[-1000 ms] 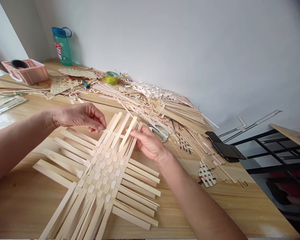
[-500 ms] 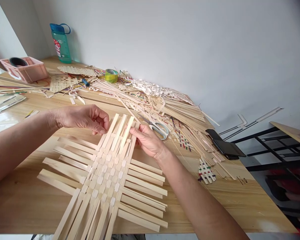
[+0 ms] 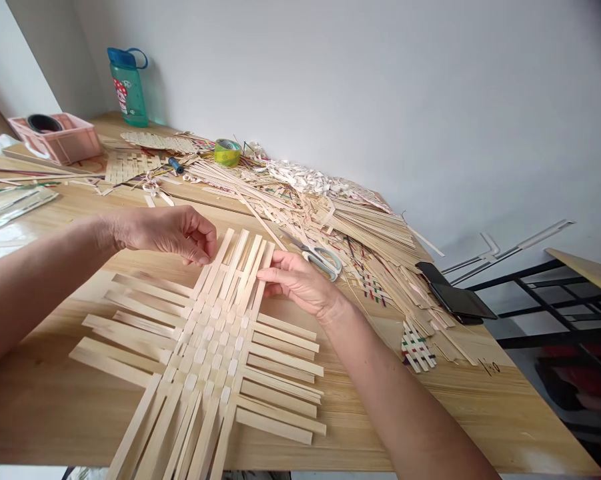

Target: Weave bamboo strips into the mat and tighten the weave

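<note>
A woven mat of pale wood strips (image 3: 213,343) lies in front of me, its loose strip ends fanning out on all sides. At its far end, a cross strip (image 3: 230,269) passes between the lengthwise strips. My left hand (image 3: 173,235) is closed in a pinch by the far left strip; what its fingertips hold, if anything, is hidden. My right hand (image 3: 297,283) grips the far right edge of the mat, thumb on top at the strips and the other fingers partly hidden beneath.
Scissors (image 3: 323,260) lie just beyond my right hand. Behind are a heap of loose strips (image 3: 370,223), a tape roll (image 3: 227,153), a pink basket (image 3: 63,143) and a teal bottle (image 3: 130,93). A black phone-like device (image 3: 457,300) and a small coloured weave (image 3: 418,347) lie at right.
My right thumb has slid slightly down and the right fingers have opened out a little along the edge. The mat has shifted slightly left; my left hand keeps its pinch.
</note>
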A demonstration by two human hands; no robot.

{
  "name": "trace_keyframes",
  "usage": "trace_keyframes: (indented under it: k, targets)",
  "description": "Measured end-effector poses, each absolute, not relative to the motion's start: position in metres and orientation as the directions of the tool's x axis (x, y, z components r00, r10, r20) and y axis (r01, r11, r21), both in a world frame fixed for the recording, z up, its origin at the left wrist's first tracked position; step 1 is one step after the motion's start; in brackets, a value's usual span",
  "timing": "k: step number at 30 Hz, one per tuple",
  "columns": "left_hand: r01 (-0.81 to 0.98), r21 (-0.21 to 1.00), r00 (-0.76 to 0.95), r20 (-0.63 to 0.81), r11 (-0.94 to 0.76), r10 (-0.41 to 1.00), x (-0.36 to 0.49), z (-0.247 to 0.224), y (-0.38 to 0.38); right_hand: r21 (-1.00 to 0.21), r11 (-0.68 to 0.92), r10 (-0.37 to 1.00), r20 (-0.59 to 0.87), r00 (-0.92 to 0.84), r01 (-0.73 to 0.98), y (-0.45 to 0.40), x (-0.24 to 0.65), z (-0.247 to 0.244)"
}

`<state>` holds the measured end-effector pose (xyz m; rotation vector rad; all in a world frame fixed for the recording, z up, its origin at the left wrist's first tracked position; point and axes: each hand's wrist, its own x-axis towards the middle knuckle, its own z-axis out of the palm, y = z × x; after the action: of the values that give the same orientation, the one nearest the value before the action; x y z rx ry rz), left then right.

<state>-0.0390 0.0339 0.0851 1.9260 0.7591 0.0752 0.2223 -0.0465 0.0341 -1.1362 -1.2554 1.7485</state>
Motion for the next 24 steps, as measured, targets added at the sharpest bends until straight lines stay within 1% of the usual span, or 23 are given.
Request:
trace_keyframes:
  k: [3,6,9,12,17,21,24]
  targets:
    - [0.484,0.829,0.784,-0.267,-0.281,0.561,-0.0397,0.0829,0.0353,-0.954,-0.295,0.902,-0.259,-0.346,-0.054,-0.0465,0.2217,0.0333]
    - [0.496,0.822,0.772,-0.271,-0.279,0.575,-0.0391,0.0816,0.0361,-0.947,-0.311,0.896,-0.266,-0.356,-0.076,-0.0463,0.2217,0.0335]
    - [0.504,0.822,0.766,-0.284,-0.265,0.577,-0.0378,0.0821,0.0359,-0.939,-0.332,0.888,-0.279,-0.366,-0.091,-0.0467,0.2206,0.0336]
    - [0.505,0.822,0.769,-0.29,-0.264,0.57,-0.0372,0.0828,0.0355,-0.941,-0.326,0.898,-0.279,-0.34,-0.088,-0.0484,0.2181,0.0334]
    - [0.526,0.804,0.751,-0.287,-0.277,0.594,-0.0388,0.0806,0.0357,-0.972,-0.228,0.943,-0.205,-0.261,-0.06,-0.0505,0.214,0.0333]
    - [0.553,0.779,0.742,-0.297,-0.297,0.602,-0.0396,0.0798,0.0363,-0.992,-0.128,0.956,-0.12,-0.267,-0.012,-0.0496,0.2139,0.0333]
    - [0.557,0.773,0.742,-0.3,-0.303,0.599,-0.0393,0.0816,0.0355,-0.994,-0.109,0.955,-0.112,-0.276,0.027,-0.0489,0.2158,0.0335]
